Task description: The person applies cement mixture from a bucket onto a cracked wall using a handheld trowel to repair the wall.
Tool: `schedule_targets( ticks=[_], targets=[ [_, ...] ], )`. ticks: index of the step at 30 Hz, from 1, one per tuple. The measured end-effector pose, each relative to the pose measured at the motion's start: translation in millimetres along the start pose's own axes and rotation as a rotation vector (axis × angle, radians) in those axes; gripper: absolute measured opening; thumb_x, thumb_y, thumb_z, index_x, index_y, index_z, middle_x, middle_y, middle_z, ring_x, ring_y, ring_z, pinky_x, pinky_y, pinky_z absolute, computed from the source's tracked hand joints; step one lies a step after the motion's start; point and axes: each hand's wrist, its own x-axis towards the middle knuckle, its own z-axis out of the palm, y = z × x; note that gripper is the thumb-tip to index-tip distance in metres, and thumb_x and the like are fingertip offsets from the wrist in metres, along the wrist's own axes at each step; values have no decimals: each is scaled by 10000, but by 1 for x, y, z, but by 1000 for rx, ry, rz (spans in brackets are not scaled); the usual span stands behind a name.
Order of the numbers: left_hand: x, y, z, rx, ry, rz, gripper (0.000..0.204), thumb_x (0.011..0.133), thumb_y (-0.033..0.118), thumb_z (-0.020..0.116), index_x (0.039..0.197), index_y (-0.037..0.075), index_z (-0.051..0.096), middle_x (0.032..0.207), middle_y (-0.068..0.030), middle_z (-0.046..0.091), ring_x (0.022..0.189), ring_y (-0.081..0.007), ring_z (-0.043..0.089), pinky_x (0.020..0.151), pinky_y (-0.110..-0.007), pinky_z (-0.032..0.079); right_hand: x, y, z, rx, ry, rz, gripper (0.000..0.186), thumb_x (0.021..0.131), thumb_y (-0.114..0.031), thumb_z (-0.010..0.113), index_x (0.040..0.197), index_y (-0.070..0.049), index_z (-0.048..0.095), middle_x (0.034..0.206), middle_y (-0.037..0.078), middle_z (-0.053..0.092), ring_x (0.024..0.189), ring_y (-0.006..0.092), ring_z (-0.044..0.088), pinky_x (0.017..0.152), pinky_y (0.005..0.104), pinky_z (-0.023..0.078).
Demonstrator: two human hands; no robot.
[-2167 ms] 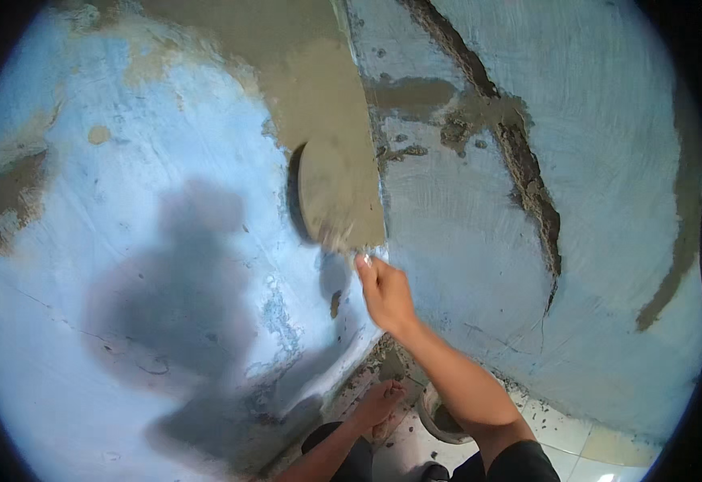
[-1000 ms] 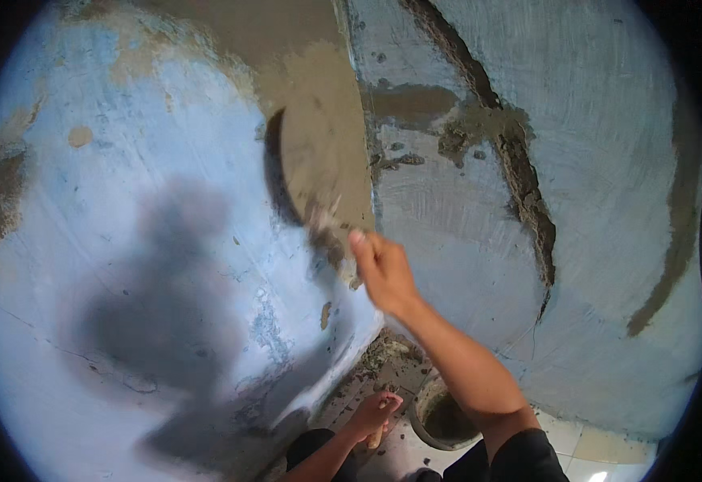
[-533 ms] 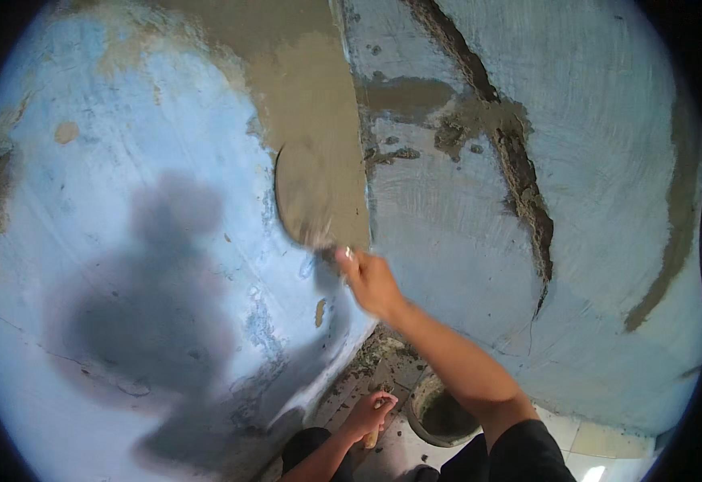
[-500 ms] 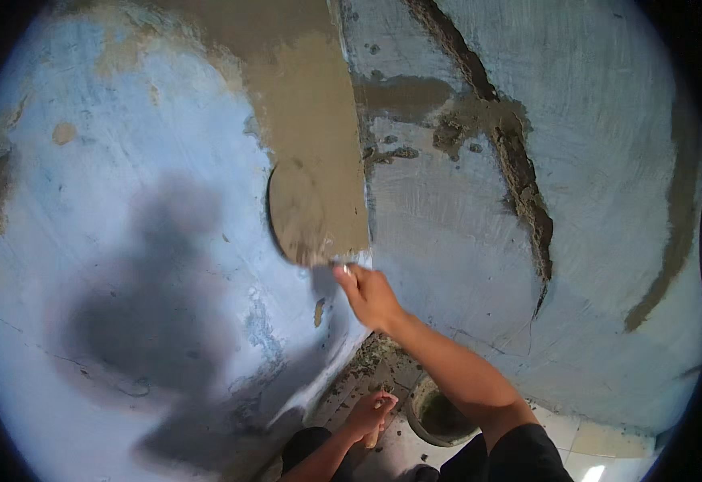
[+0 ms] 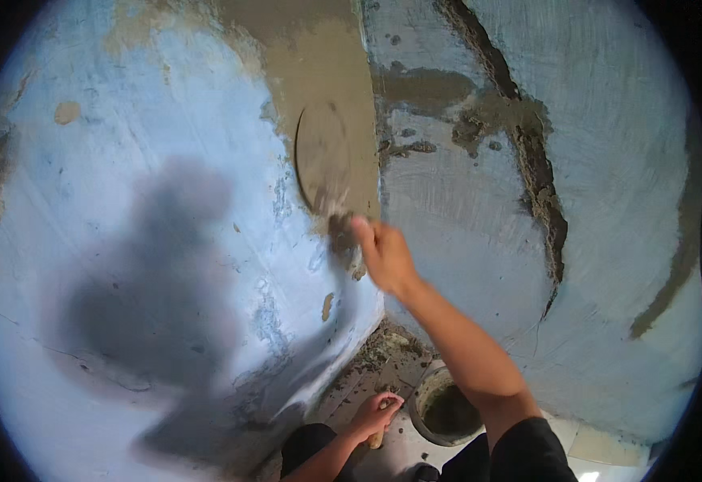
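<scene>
My right hand point(image 5: 384, 253) is closed round the handle of a trowel point(image 5: 323, 157) with a rounded, mortar-smeared blade. The blade lies against a strip of wet brown mortar point(image 5: 327, 64) running down the wall corner. Just below the blade, a small lump of mortar point(image 5: 358, 273) clings near the corner. Lower down, my left hand point(image 5: 376, 414) grips a tool with a wooden handle point(image 5: 376, 439); its working end is hard to make out. Beside that hand stands a round bucket point(image 5: 417, 414) with grey-brown mortar inside.
The right-hand wall point(image 5: 463, 241) has a long, deep crack point(image 5: 540, 173) and a mortar patch point(image 5: 427, 90) across it. Pale blue paint covers the left wall point(image 5: 166, 104), where my shadow falls. Crumbs of debris point(image 5: 379, 349) lie on the floor at the corner.
My right hand and the trowel have moved up along the mortar strip. A mortar lump now shows below the blade. The view has shifted slightly; my left hand keeps its grip.
</scene>
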Motion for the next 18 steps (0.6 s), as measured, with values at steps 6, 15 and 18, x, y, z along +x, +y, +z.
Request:
schedule_targets(
  ticks=[6,15,18],
  targets=[
    [5,-15,-7,-106,-32,-36,347,1042,312,617,1254,37,627,801,-3,573,568,-94,533,532,-296,501,-69,-4,-10,-49,-175,148,601,1060,-498,494,777,27,565,644,215,551,585,319,502,609,438,454],
    [0,-5,6,-19,-7,97,302,1039,271,623,1209,24,651,759,-24,582,552,-96,545,500,-306,486,13,6,-10,63,102,85,580,1058,-468,522,748,22,550,626,194,537,576,261,487,601,427,448],
    [-5,-7,0,-18,-21,26,303,1041,272,617,1213,24,649,789,-27,601,543,-101,540,506,-308,487,-55,16,15,-32,-13,65,537,1083,-432,491,754,-14,563,615,24,490,616,127,451,577,340,415]
  ],
)
